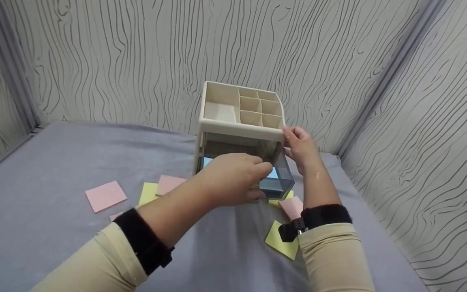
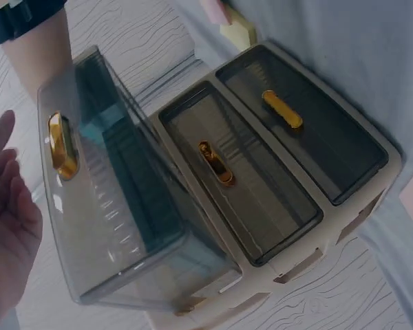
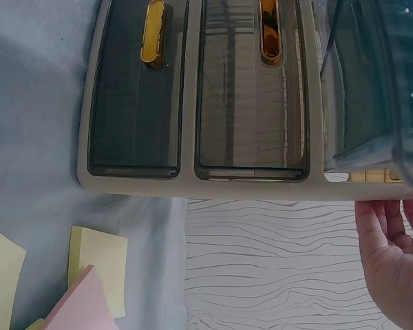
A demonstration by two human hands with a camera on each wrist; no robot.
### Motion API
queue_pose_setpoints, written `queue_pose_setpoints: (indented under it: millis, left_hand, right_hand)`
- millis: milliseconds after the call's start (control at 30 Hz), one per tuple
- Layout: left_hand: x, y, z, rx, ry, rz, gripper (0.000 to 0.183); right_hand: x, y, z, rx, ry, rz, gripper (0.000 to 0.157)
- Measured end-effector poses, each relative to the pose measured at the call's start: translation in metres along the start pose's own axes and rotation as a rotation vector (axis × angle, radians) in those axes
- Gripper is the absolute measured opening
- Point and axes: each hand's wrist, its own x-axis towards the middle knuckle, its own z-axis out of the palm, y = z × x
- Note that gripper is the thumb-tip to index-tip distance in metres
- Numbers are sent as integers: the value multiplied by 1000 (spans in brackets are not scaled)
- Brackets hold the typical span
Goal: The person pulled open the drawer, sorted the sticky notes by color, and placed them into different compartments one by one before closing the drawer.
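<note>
While the top drawer (image 2: 100, 206) juts out, blue notes (image 1: 208, 161) lie inside.

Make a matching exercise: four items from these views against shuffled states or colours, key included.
Column one:
1. Top drawer
2. Middle drawer
3. Right hand
4. Leftmost note pad in the head view

Column two:
A. Pushed in
B. Pink
C. Pulled out
D. Touching the organizer at its side

Pairs: 1-C, 2-A, 3-D, 4-B

Pale walls (image 1: 136, 52) with dark wood-grain lines around a grey-blue cloth (image 1: 43, 194)
</note>
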Motion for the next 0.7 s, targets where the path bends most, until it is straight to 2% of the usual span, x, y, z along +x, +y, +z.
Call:
queue_pose_setpoints:
  millis: [67, 200, 300, 500, 700]
  left_hand:
    - [-3, 2, 3, 102, -14, 39, 27]
    - [-8, 2, 10, 296, -27, 101, 13]
    - [-9, -1, 15, 385, -8, 136, 5]
    - [-12, -3, 18, 445, 28, 175, 5]
    - [-12, -2, 16, 447, 28, 163, 5]
  right_hand:
    - [0, -1, 0, 6, 0, 4, 35]
    - [1, -1, 1, 10, 9, 25, 32]
    - [0, -1, 2, 7, 14, 38, 33]
    - [1, 0, 1, 0, 15, 38, 35]
    - [1, 0, 1, 6, 13, 35, 34]
